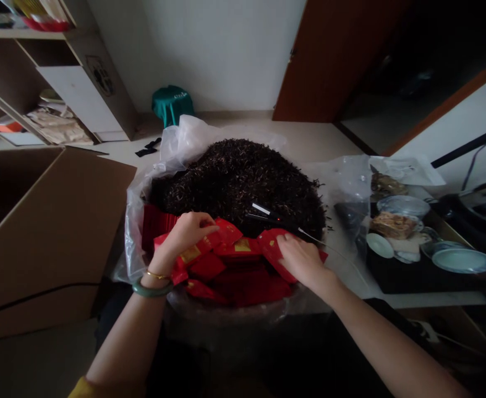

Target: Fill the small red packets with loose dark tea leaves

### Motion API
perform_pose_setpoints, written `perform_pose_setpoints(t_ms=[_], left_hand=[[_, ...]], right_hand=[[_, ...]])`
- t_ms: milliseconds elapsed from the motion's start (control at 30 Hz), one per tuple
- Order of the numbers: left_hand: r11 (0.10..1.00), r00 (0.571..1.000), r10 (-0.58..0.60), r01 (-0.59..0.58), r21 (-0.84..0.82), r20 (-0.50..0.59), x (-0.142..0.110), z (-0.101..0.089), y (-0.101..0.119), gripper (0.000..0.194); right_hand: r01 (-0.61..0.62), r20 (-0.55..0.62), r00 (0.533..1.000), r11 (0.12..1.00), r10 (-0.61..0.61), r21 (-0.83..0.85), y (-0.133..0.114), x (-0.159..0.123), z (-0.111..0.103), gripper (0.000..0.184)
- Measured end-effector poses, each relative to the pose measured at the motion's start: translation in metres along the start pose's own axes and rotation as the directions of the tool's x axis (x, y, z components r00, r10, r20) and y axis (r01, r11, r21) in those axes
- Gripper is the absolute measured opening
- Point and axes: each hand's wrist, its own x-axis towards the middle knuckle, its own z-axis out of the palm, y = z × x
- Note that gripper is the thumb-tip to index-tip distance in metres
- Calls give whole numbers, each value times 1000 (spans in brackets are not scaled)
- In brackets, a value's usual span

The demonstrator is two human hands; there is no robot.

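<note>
A big heap of dark loose tea leaves [243, 179] fills a clear plastic bag [176, 141] in front of me. Many small red and gold packets [234, 271] lie piled at its near edge. My left hand [184, 235], with a green bangle and a gold bracelet at the wrist, is closed on a red packet [221, 232] at the top of the pile. My right hand [303, 260] rests on the pile to the right, fingers curled on another red packet [270, 243]. A thin black tool [267, 213] with a small red light lies on the tea just beyond both hands.
An open cardboard box [56, 221] stands at my left. A dark tray [429, 265] with cups, saucers and a bowl of snacks sits at the right. Wooden shelves [31, 72] stand at the back left, a green stool [172, 102] by the wall, and a brown door [329, 55] behind.
</note>
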Motion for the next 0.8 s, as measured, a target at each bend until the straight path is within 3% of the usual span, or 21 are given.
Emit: perform_pose_setpoints(t_ms=[133, 267, 400, 600, 733, 800], left_hand=[[988, 994, 109, -109, 110, 4, -2, 6, -3, 20], [941, 968, 251, -249, 230, 23, -4, 5, -5, 23], [911, 958, 284, -260, 319, -30, -4, 7, -2, 31], [873, 923, 382, -373, 314, 34, -3, 20, 3, 28], [864, 913, 406, -397, 309, 37, -3, 25, 2, 25], [863, 909, 417, -405, 303, 27, -3, 25, 2, 24]], right_hand=[[-24, -7, 1000, 997, 25, 77, 1, -1, 2, 22], [-31, -6, 999, 952, 34, 306, 17, 0, 0, 18], [-14, -69, 996, 896, 50, 444, 28, 3, -2, 8], [-73, -60, 994, 973, 88, 217, 19, 3, 0, 17], [-42, -139, 989, 994, 57, 103, 6, -7, 9, 14], [-44, -183, 982, 998, 52, 45, -1, -13, 16, 28]])
